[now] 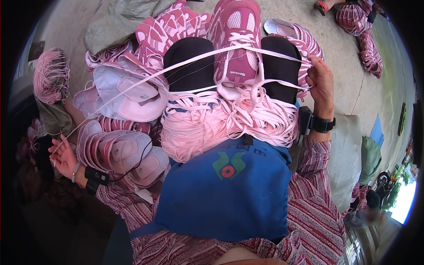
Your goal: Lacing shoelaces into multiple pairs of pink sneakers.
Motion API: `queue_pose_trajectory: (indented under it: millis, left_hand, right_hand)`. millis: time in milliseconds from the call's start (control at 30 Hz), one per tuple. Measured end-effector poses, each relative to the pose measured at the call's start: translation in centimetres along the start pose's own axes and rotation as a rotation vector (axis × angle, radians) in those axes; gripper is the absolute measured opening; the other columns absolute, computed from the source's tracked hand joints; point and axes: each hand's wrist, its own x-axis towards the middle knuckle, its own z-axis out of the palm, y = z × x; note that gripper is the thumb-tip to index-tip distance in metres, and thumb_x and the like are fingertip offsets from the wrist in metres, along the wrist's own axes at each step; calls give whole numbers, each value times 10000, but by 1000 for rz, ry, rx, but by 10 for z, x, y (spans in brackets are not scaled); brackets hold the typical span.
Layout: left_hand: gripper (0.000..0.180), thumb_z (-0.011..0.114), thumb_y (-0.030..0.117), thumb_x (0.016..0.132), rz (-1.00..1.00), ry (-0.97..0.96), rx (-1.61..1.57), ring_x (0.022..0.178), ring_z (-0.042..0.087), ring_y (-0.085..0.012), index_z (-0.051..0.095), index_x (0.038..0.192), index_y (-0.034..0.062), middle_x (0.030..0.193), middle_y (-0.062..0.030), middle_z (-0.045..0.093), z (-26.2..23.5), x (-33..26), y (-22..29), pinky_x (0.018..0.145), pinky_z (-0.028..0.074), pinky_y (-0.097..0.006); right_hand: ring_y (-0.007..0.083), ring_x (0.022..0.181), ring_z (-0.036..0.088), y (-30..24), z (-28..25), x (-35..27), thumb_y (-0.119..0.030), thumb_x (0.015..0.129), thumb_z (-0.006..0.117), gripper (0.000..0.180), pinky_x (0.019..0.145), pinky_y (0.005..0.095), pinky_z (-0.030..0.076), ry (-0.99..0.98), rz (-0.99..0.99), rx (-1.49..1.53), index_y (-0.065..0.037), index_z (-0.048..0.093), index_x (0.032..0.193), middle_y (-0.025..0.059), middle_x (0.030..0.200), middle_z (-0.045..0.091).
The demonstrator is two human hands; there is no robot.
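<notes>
Our left hand (62, 154) is out to the side with its fingers curled around the end of a pink lace (145, 79), pinching it so it runs taut up and across to the shoe (236, 42). Our right hand (320, 84) is up beside the shoe, fingers closed on the other stretch of the same lace, which crosses the top of the shoe. That pink shoe sits upright between our knees, above a heap of loose pink laces (229, 126) piled on our lap against the blue apron (225, 194). Pale pink insoles (128, 152) lie just beside our left hand, and more pink shoe uppers (168, 24) are stacked beyond them on the ground.
</notes>
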Motion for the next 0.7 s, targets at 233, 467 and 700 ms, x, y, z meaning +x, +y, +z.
queue_pose_trajectory:
  millis: [233, 467, 700]
  left_hand:
    - [242, 438, 174, 950, -61, -115, -88, 748, 493, -216, 534, 1018, -37, 869, -97, 554, 17, -16, 5, 786, 412, -411]
    - [424, 464, 129, 971, -202, -557, 643, 489, 324, -6, 371, 1331, -75, 1021, -106, 634, 111, -91, -117, 463, 271, -158]
    - [251, 500, 151, 963, -587, -860, 1071, 431, 344, 16, 568, 1145, -8, 816, -53, 662, 154, -180, -255, 384, 235, -148]
  right_hand:
    - [58, 481, 429, 11, -6, 42, -169, 886, 611, 161, 427, 210, 353, 193, -189, -106, -15, 651, 910, -44, 588, 470]
    - [155, 661, 599, 4, 18, 28, -133, 869, 595, 174, 640, 291, 483, 343, -775, -910, -15, 667, 974, 80, 758, 638]
    - [234, 872, 625, -29, 50, -53, 58, 763, 526, 308, 702, 290, 494, -491, -725, -968, -30, 618, 1043, 106, 1011, 598]
